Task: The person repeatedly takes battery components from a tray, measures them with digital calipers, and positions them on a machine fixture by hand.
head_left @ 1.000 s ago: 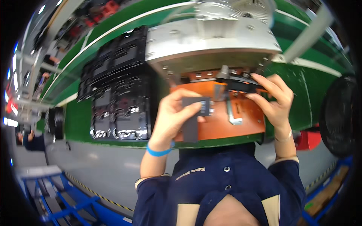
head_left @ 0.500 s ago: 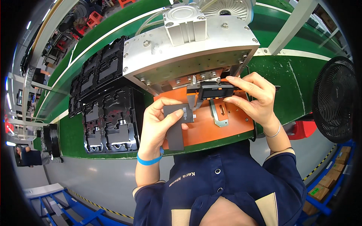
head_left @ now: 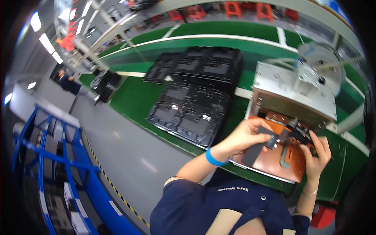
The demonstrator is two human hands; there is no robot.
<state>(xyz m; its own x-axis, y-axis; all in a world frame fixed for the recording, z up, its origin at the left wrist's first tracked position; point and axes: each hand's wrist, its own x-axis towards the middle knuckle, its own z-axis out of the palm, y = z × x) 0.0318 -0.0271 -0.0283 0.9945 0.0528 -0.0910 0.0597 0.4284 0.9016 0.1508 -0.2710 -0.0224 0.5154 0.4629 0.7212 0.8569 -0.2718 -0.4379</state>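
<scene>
My left hand (head_left: 250,135) is closed on a flat, dark grey L-shaped piece (head_left: 253,154), thumb on top near its inner corner. Small light tabs show at the end of its short arm. In my right hand (head_left: 319,152), fingers and thumb pinch a black digital caliper (head_left: 300,135). The caliper's jaws point toward the piece's tabbed end; blur hides whether they touch it. Both hands are above an orange-brown plate (head_left: 270,162) at the base of a silver press (head_left: 290,90). A slotted metal bracket (head_left: 284,156) is on the plate, between my hands.
Left of the press, a black moulded tray (head_left: 188,113) with dark pieces lies on the green bench; more black trays (head_left: 211,64) sit behind it. A pale fan (head_left: 325,66) stands behind the press. A blue rack (head_left: 74,172) is at lower left, a red stool (head_left: 324,217) at lower right.
The view has swung left, so the press, trays and both hands appear farther right. Both hands keep hold of the same L-shaped piece and caliper.
</scene>
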